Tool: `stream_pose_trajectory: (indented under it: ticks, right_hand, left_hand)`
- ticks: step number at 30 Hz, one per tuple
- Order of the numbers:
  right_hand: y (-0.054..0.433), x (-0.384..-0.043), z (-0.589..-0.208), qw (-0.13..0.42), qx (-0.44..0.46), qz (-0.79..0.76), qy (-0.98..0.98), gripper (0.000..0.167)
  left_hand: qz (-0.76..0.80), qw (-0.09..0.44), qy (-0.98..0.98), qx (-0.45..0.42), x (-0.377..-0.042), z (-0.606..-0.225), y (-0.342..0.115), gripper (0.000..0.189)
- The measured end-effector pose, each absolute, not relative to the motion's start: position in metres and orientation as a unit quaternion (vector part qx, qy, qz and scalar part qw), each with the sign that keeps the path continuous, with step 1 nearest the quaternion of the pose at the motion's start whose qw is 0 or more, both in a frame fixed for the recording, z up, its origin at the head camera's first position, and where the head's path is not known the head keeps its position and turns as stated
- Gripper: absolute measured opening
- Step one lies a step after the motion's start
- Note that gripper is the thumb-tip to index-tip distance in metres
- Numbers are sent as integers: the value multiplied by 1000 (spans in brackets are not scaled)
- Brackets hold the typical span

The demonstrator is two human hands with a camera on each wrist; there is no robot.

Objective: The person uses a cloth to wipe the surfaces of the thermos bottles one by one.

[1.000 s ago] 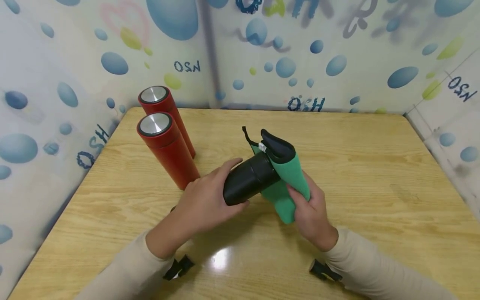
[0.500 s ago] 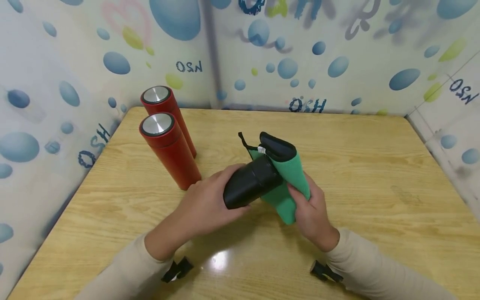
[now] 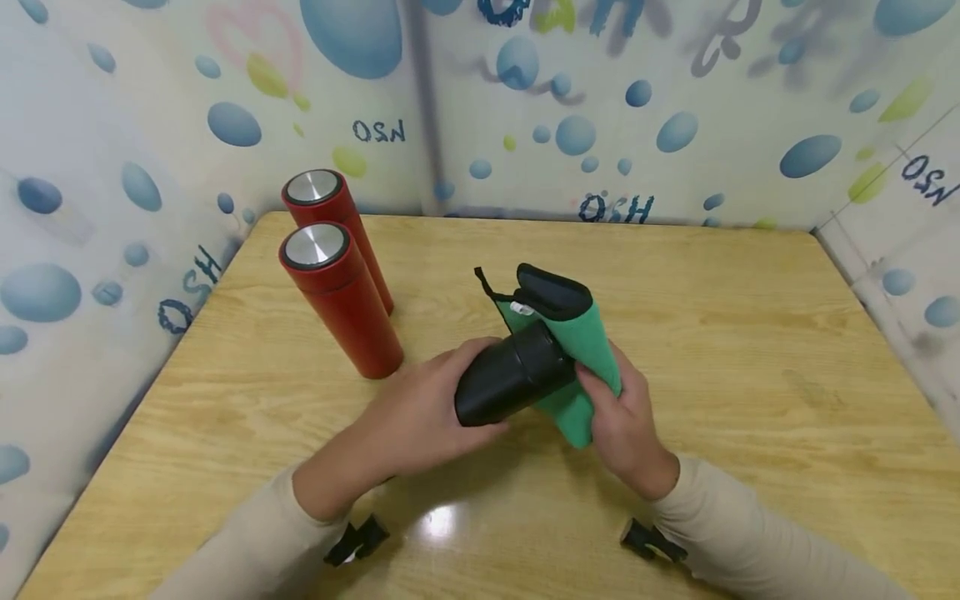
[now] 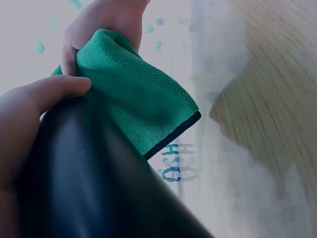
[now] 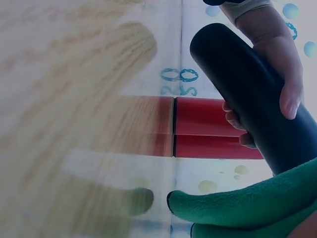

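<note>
My left hand (image 3: 408, 425) grips a black thermos bottle (image 3: 513, 375), its fingers over the top and thumb below. The bottle is held tilted above the table, one end against a green towel (image 3: 592, 342). My right hand (image 3: 626, 421) pinches the folded towel, which has a dark edge, a white label and a loop. In the left wrist view the bottle (image 4: 89, 173) fills the lower part, with the towel (image 4: 138, 94) hanging behind it. The right wrist view has the bottle (image 5: 242, 79) slanting down to the towel (image 5: 237, 201), which covers its lower end.
Two red thermos bottles with silver lids stand on the wooden table (image 3: 750, 350) at the left, the front one (image 3: 345, 300) partly covering the rear one (image 3: 318, 196). A patterned wall (image 3: 525, 183) rises behind the table's far edge. Small black devices (image 3: 356, 542) hang at both wrists.
My left hand has shifted the black bottle slightly right and down, and its tilt has altered. My right hand stays nearly in place; the towel's top fold and loop have sagged a little.
</note>
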State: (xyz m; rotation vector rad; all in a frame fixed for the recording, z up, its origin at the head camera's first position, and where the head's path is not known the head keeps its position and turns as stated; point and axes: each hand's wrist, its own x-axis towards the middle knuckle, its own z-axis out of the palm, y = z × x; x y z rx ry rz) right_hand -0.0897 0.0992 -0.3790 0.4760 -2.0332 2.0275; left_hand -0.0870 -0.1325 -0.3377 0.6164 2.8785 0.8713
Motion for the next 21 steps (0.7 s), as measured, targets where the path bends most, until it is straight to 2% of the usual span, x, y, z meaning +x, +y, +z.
stream_pose_trajectory:
  ticks: [9, 14, 21]
  right_hand:
    - [97, -88, -377, 115, 171, 682, -702, 29]
    - [100, -90, -379, 119, 175, 681, -701, 28]
    - [107, -97, -371, 79, 98, 691, -712, 21]
  left_hand:
    - [297, 30, 937, 180, -85, -339, -137, 79]
    - [283, 46, 938, 193, -83, -345, -133, 81]
    - [342, 60, 920, 181, -81, -336, -139, 80]
